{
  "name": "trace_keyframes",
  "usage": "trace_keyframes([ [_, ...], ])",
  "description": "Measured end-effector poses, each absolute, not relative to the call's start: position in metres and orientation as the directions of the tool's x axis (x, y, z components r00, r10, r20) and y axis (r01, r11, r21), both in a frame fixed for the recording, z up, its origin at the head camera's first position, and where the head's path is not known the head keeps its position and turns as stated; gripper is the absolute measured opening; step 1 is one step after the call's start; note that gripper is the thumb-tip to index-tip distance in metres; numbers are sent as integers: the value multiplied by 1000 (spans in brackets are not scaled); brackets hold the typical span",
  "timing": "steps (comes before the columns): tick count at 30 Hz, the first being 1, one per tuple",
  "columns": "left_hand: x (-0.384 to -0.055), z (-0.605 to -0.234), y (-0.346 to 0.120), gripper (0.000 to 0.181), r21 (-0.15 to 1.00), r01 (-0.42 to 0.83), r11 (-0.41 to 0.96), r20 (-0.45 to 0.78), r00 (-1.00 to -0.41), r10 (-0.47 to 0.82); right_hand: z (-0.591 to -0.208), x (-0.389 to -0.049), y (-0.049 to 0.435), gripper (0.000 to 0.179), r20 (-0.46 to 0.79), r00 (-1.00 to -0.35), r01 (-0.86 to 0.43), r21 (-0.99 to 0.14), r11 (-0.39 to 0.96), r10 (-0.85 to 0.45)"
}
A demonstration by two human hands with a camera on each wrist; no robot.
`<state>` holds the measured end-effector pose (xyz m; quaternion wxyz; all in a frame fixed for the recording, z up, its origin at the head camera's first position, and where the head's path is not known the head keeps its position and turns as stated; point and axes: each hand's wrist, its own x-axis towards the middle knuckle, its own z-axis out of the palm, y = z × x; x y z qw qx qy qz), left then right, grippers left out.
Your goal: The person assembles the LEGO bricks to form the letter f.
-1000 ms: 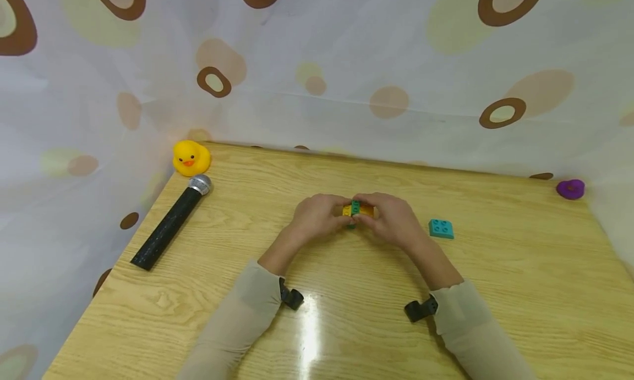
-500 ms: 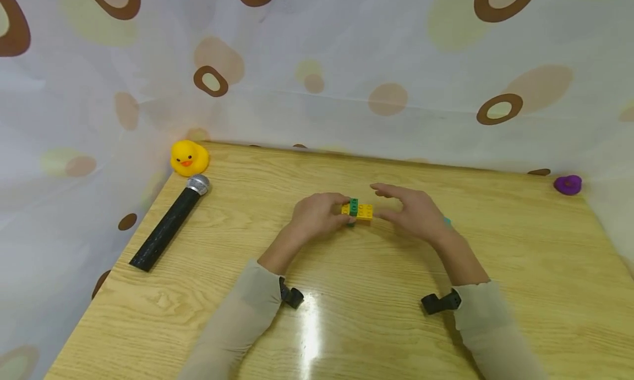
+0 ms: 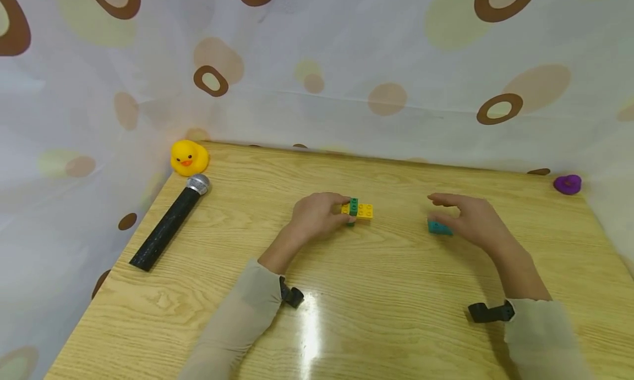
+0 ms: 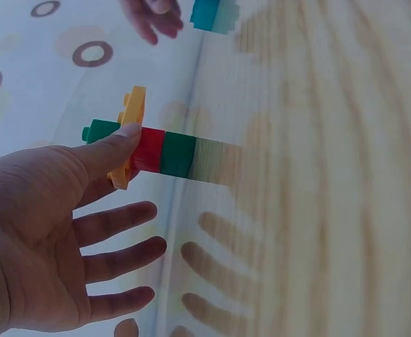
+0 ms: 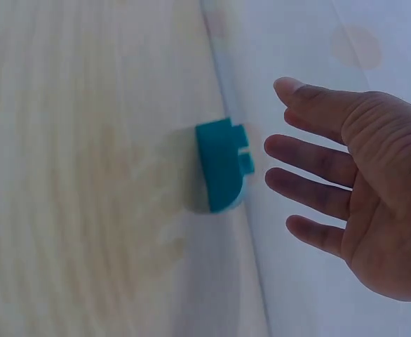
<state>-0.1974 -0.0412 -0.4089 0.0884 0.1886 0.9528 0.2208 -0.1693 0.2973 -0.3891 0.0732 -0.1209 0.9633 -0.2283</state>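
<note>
A stack of toy building bricks [image 4: 177, 154] stands on the table: green at the bottom, then red, a yellow piece [image 3: 366, 211] lying crosswise, and green [image 3: 354, 203] on top. My left hand [image 3: 319, 218] pinches this stack between thumb and forefinger, its other fingers spread. To the right, my right hand [image 3: 475, 220] hovers over a teal brick [image 3: 440, 228], partly covering it in the head view. In the right wrist view the teal brick [image 5: 218, 167] has studs and a rounded side, and the fingers [image 5: 311, 158] are held apart from it, with nothing in them.
At the table's back left corner sits a yellow rubber duck [image 3: 190, 158], with a black microphone [image 3: 168, 223] lying in front of it. A small purple toy [image 3: 567, 185] is at the far right. Patterned sheeting [image 3: 317, 66] rises behind the wooden table [image 3: 371, 314].
My right hand has let go of the brick stack and moved right to above the teal brick. The left hand has kept its hold on the stack in the same place.
</note>
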Motion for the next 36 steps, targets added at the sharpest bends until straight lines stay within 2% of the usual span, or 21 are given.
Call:
trace_keyframes([
  [12, -197, -408, -41, 54, 469, 298, 831, -104, -916, 387, -408, -167, 316, 59, -179, -946, -172, -431, 886, -270],
  [24, -197, -408, -41, 54, 469, 305, 829, -93, -916, 390, -410, -168, 315, 46, -158, -948, -191, -412, 891, -276],
  [36, -196, -408, -41, 53, 482, 300, 823, -94, -916, 389, -398, -174, 295, 46, -97, -952, -220, -441, 870, -290],
])
